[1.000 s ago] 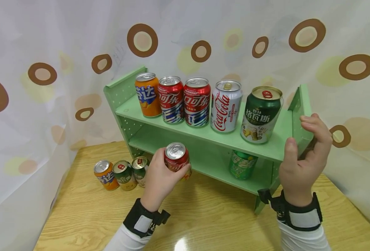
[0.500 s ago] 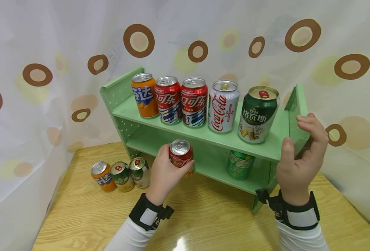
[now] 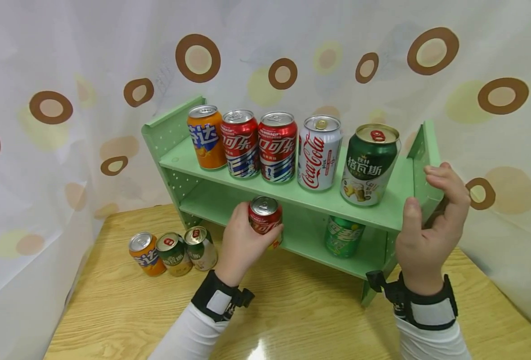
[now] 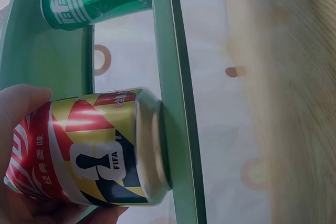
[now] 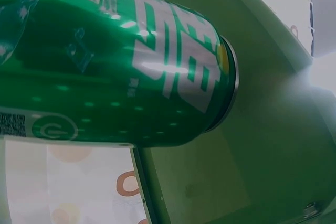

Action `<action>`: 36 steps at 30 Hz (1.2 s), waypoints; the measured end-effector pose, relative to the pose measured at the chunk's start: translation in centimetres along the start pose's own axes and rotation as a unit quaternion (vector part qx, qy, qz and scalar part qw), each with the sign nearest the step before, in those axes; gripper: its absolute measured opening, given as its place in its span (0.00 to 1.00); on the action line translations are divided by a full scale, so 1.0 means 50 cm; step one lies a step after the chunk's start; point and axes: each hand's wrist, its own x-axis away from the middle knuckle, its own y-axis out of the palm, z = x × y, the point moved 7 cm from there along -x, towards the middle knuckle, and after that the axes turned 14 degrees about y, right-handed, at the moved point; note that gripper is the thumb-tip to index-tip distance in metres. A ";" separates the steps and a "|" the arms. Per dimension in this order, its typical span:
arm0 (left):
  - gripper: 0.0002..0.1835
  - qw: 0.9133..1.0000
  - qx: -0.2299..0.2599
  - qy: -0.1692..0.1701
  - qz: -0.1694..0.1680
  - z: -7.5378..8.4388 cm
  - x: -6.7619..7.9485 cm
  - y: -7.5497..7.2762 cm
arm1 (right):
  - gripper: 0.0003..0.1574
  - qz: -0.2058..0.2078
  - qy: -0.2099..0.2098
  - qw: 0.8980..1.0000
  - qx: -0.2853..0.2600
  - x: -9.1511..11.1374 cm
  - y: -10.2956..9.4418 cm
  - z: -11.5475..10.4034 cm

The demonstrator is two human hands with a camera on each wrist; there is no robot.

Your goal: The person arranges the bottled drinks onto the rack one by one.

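My left hand (image 3: 242, 245) grips a red Coca-Cola can (image 3: 264, 218), upright at the front of the green rack's (image 3: 315, 202) lower shelf. In the left wrist view the can's (image 4: 97, 148) base lies right at the shelf's front edge (image 4: 176, 103), with fingers and thumb round its upper part. At the rack's right end, my right hand (image 3: 432, 240) holds the side panel (image 3: 429, 165), thumb on the inner side and bent fingers on the outer. A green can (image 3: 344, 236) stands on the lower shelf and fills much of the right wrist view.
Along the top shelf stand an orange can (image 3: 207, 137), two red cans (image 3: 278, 147), a white Coca-Cola can (image 3: 319, 155) and a larger green-and-white can (image 3: 370, 165). Left on the wooden table (image 3: 126, 310) are an orange can (image 3: 147, 254) and two green-and-gold cans (image 3: 174, 254).
My left hand has carried the red can right and slightly up, toward the lower shelf. The right hand keeps its place at the side panel; the head view has shifted slightly.
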 end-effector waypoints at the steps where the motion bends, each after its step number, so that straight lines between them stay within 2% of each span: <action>1: 0.36 1.000 0.000 -0.002 -0.001 -0.001 -0.001 0.002 | 0.16 0.000 0.000 1.000 0.001 0.000 0.000 0.000; 8: 0.37 1.000 -0.010 -0.011 -0.006 -0.006 -0.007 0.010 | 0.16 -0.001 -0.001 1.000 0.001 0.001 0.001 -0.001; 14: 0.38 1.000 0.007 -0.014 -0.012 -0.005 -0.013 0.018 | 0.16 0.000 -0.001 1.000 0.003 0.002 0.003 -0.002; 25: 0.39 1.000 0.030 0.003 -0.009 0.009 -0.026 0.047 | 0.16 0.006 0.000 1.000 0.008 0.001 0.001 -0.002; 36: 0.40 0.999 0.029 0.014 -0.017 0.023 -0.033 0.083 | 0.16 0.007 0.002 1.000 0.005 0.001 0.001 0.000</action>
